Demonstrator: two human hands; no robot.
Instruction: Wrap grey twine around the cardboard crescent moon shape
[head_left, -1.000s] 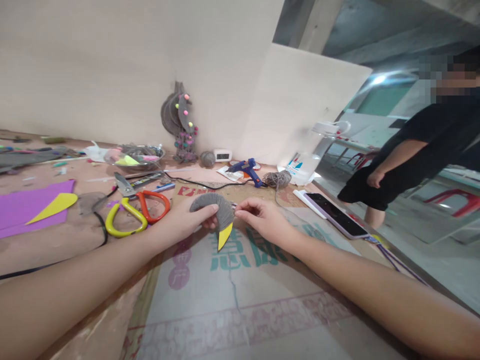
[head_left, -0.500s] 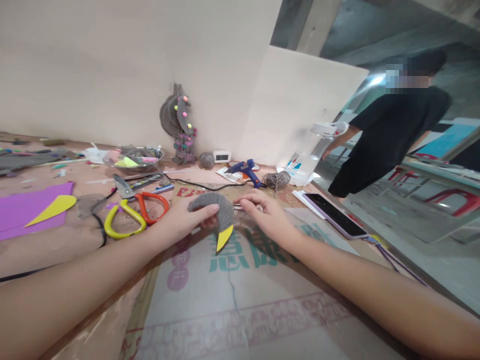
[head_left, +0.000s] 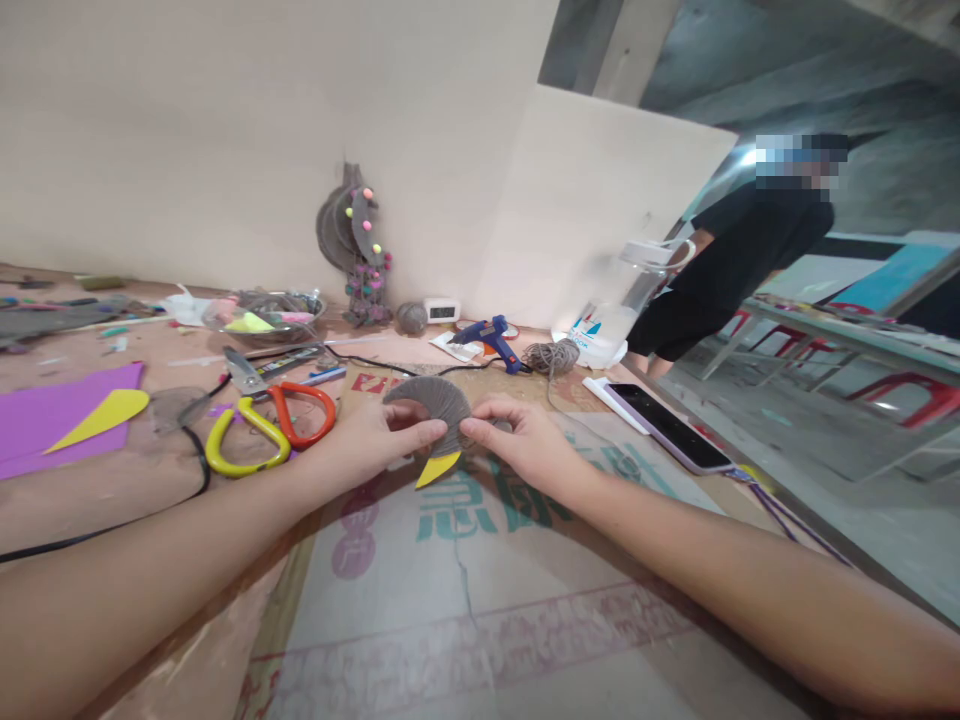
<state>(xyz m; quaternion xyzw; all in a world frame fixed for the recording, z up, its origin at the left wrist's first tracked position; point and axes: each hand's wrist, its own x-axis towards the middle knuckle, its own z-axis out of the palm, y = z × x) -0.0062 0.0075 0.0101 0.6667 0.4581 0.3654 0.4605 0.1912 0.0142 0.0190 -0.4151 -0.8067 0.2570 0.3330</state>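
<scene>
Pale partition (head_left: 225,120) | cluttered table (head_left: 90,503) | printed sheet (head_left: 390,600) beneath gray crescent (head_left: 442,400)

Crescent (head_left: 441,403) turned, right hand (head_left: 523,438) pinching it, person (head_left: 752,248) farther off

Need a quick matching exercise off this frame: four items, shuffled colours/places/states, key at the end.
Items
1. Grey crescent
2. Scissors
3. Glue gun
4. Phone

Descriptions
A. Blue body
B. Dark screen facing up, beyond the right hand on its right side
C. Yellow and orange handles
D. Held by the left hand, with the right hand at its edge

Pairs: 1-D, 2-C, 3-A, 4-B
</scene>
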